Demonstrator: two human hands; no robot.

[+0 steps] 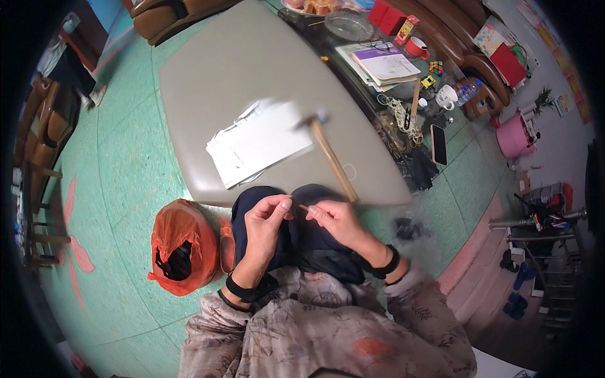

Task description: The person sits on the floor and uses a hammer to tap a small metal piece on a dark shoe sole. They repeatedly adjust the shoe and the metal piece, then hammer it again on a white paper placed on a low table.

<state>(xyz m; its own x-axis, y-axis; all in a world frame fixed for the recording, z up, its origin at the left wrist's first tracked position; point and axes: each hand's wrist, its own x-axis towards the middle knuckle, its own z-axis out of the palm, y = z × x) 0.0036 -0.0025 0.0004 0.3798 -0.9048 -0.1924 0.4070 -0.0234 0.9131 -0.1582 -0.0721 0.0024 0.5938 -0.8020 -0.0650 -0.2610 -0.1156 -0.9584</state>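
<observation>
My left hand (270, 222) is pinched above my dark-clad lap, with something small at its fingertips that I cannot make out. Just to its right, my right hand (330, 220) grips a small, thin brown piece (304, 208) between thumb and fingers. Beyond my knees, a wooden-handled hammer (335, 160) lies on the grey padded surface (208, 75), its head toward the far side. Left of the hammer are white paper sheets (255, 148), somewhat crumpled along the back edge.
An orange bag (179, 230) holding something dark sits left of my legs. The dark side table (428, 173) carries papers, a phone (438, 145), cups and coiled cord. Brown sofas (157, 25) stand around. A person (72, 69) stands far left. A metal rack (551, 227) is at right.
</observation>
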